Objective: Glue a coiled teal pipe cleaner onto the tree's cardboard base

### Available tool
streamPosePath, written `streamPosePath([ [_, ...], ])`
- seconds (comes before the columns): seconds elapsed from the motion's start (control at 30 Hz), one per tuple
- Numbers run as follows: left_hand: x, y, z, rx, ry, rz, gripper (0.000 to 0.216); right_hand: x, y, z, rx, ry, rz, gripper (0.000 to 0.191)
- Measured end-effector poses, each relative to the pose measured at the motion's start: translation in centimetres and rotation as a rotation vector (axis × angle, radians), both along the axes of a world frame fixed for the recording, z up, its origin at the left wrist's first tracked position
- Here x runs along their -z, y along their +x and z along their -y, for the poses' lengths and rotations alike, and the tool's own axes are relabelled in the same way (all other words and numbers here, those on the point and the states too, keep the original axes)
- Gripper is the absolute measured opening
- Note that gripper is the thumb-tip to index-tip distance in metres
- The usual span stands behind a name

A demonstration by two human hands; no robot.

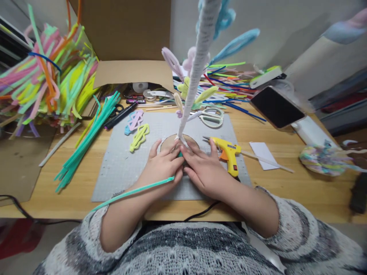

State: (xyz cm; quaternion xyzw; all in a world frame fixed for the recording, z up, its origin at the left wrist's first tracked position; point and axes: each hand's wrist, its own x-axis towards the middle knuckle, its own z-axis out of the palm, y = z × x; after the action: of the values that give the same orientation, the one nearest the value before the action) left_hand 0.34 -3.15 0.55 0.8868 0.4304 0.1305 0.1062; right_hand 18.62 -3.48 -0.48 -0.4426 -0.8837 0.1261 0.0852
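My left hand and my right hand meet at the foot of a tall white wrapped stem that stands on a round cardboard base on the grey cutting mat. Both hands pinch a teal pipe cleaner against the stem's base; its free end trails back over my left forearm. Fuzzy blue, lilac and yellow loops branch from the stem higher up. A yellow glue gun lies just right of my right hand.
A large heap of coloured pipe cleaners fills the left, with a bundle of teal ones on the wooden table. Scissors, a phone, white paper, yellow and pink loop shapes and a cardboard box lie around.
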Motion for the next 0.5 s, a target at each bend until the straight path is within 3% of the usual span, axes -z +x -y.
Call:
streamPosePath([
  [0.3,-0.1,-0.6,1.4,-0.165,-0.017,0.226,0.018,0.5,0.0,0.1,0.038,0.053,0.030,0.045],
  [0.43,0.1,-2.1,3.6,-0.290,-0.294,0.591,0.020,0.4,-0.2,0.2,0.046,0.042,0.033,0.044],
  [0.5,0.5,-3.2,5.2,-0.437,-0.478,0.800,0.019,0.3,-0.2,0.2,0.045,0.044,0.034,0.044],
])
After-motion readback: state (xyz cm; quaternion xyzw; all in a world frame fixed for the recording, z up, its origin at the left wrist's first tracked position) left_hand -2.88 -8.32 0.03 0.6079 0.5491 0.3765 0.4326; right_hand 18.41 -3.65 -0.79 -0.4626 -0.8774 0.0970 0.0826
